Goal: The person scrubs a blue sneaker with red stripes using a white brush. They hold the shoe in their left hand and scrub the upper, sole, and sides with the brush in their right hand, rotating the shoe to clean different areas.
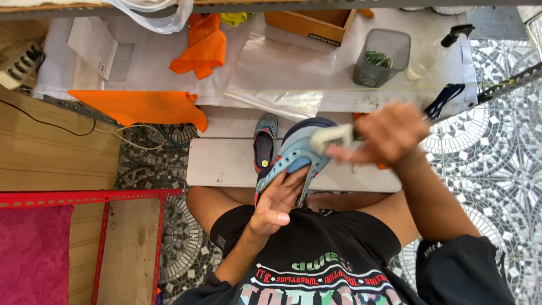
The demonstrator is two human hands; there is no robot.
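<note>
My left hand [276, 204] reaches inside a grey-blue sports shoe [296, 153] with a red sole edge and holds it up over my lap. A pale brush [333, 137] rests against the shoe's toe, gripped by my right hand [388, 133], which looks blurred. The matching second shoe [265, 141] lies on a white board [226, 164] just left of the held one.
A white-covered table [339, 79] behind holds an orange cloth [203, 45], clear plastic bag [282, 73], grey mesh cup [383, 56], wooden box [310, 22] and a spray bottle [451, 39]. A red metal frame [101, 199] stands at left, patterned tile floor [497, 158] at right.
</note>
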